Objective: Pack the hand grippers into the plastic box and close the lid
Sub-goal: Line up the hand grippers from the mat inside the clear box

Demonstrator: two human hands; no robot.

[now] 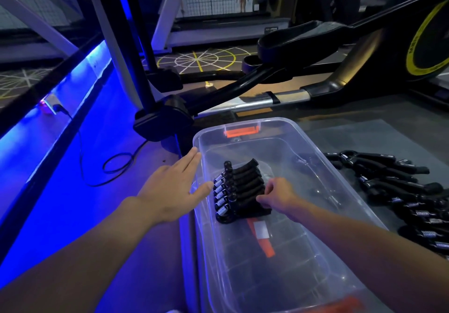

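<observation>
Several hand grippers (239, 191) set side by side in tight row along left wall of clear plastic box (291, 276), probably to save room. Box steadied by left hand (170, 188), fingers straight against left rim. Row's handles pinched by right hand (279, 197), likely for aligning. Loose grippers (393, 181) left outside right edge, not yet packed.

Left hand (170, 191) out flat, palm down, fingers straight and together, thumb spread wide. Right hand (279, 197) reaches in from the right, fingers curled, pinching the hand grippers (243, 186).
</observation>
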